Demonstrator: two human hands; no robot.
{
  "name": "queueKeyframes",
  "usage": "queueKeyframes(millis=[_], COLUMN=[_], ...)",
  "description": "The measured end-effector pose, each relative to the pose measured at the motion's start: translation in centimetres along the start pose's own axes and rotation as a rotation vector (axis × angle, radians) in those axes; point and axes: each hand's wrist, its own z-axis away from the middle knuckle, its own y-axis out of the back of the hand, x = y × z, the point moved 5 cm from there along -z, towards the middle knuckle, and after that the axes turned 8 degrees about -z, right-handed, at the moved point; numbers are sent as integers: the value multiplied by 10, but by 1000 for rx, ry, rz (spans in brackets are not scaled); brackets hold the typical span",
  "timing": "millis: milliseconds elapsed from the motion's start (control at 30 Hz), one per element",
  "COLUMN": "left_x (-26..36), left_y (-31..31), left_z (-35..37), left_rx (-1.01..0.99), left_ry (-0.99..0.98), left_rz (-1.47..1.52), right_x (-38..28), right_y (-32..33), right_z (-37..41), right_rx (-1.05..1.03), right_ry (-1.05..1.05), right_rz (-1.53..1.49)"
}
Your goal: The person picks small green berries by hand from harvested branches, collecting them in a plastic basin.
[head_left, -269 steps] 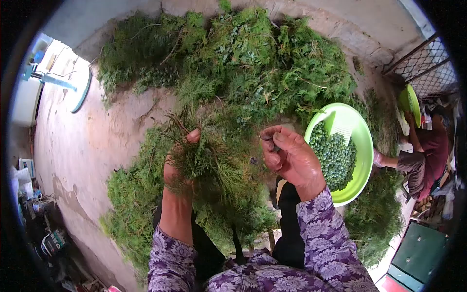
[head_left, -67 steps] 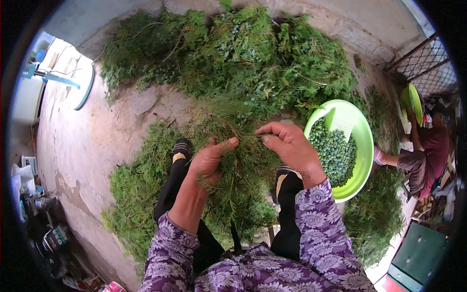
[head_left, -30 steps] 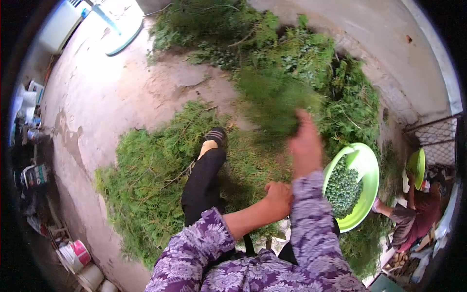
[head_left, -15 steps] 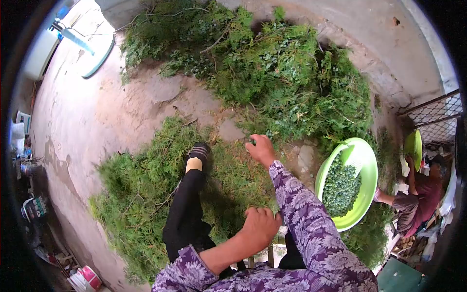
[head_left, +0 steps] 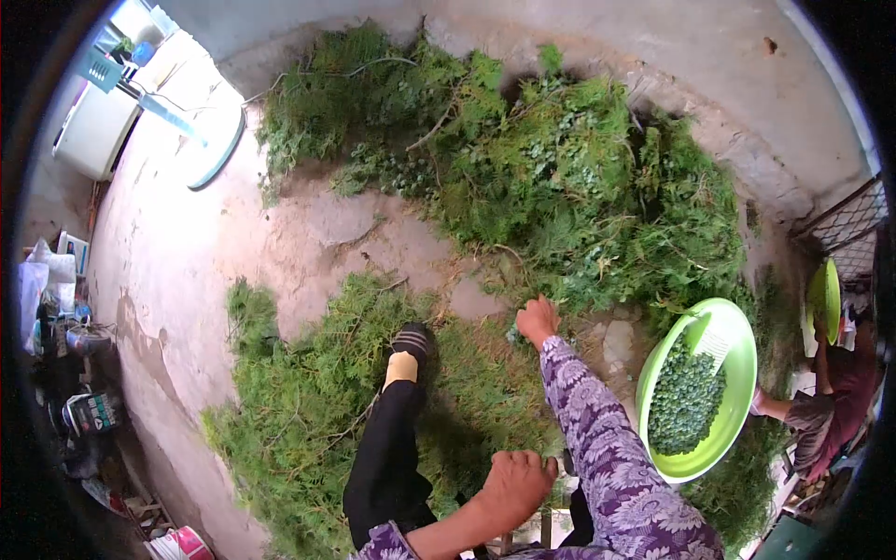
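My right hand [head_left: 537, 322] reaches to the near edge of a heap of cut evergreen branches [head_left: 588, 187] with scale-like leaves and small bluish-green cones. Its fingers are bent, and whatever is between them is hidden; a bit of greenery shows beside the thumb. My left hand [head_left: 518, 487] is curled with its back up, low in front of my body, and its palm is out of sight. To the right of my right arm stands a lime-green basin [head_left: 744, 401], partly filled with small green cones [head_left: 686, 401].
More branches [head_left: 299, 411] lie around my outstretched foot [head_left: 411, 343]. A person [head_left: 831, 420] sits at the far right by another green basin [head_left: 826, 299]. A fan-like stand with a round base [head_left: 219, 154] is at upper left. Household goods [head_left: 89, 411] line the left side.
The view has shifted, so the scene sits lower and further right. My right hand has moved to the edge of the branch heap. My left hand keeps its curled shape.
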Motion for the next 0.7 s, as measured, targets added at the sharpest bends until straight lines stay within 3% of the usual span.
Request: queueKeyframes(millis=[133,333,367,433,533,633,700], left_x=[-10,-28,-27,-13,11,27,21], left_y=[10,-8,-12,-17,-17,-2,22], left_z=[-8,-16,-11,5,33,57,81], left_rx=[53,-9,-23,-69,-143,31,418], left_ry=[28,158,200,183,185,85,188], left_rz=[-32,23,27,82,206,193,223], right_x=[20,24,26,21,27,34,36], right_y=[24,84,97,126,161,187,203], right_z=[17,84,100,145,212,281,328], right_rx=[50,40,71,141,262,403,385], right_ry=[66,315,303,500,627,725,781], right_rz=[53,-144,-155,-174,-296,-381,-398])
